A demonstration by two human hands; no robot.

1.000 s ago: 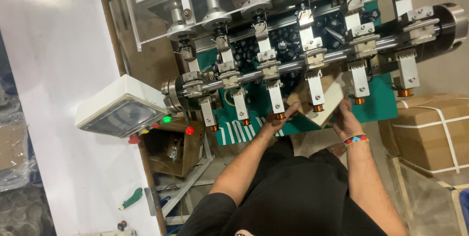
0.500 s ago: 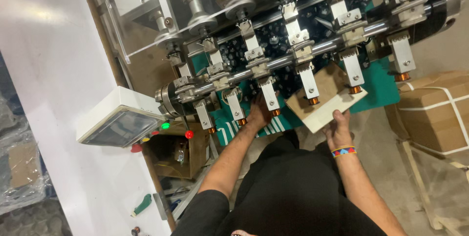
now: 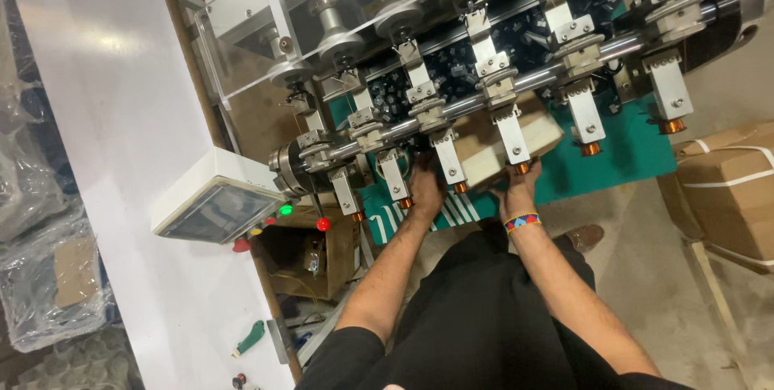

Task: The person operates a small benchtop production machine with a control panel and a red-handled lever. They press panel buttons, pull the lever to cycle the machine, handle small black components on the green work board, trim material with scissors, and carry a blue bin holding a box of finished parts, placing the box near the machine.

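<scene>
A grey metal multi-spindle winding machine point(image 3: 500, 75) looms over a flat pale cardboard box point(image 3: 492, 152) resting on its green bed, gripped at the near edge by the left hand point(image 3: 425, 190) and right hand point(image 3: 520, 192), beside copper-wound bobbins point(image 3: 523, 168)

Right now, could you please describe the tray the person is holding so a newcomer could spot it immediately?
Find the long steel shaft crossing the machine, with white arms hanging from it. Under its middle arms, above the green mat, both hands grip a pale tray. It is the only cream, flat-sided box there; the cardboard cartons sit farther right.
</scene>
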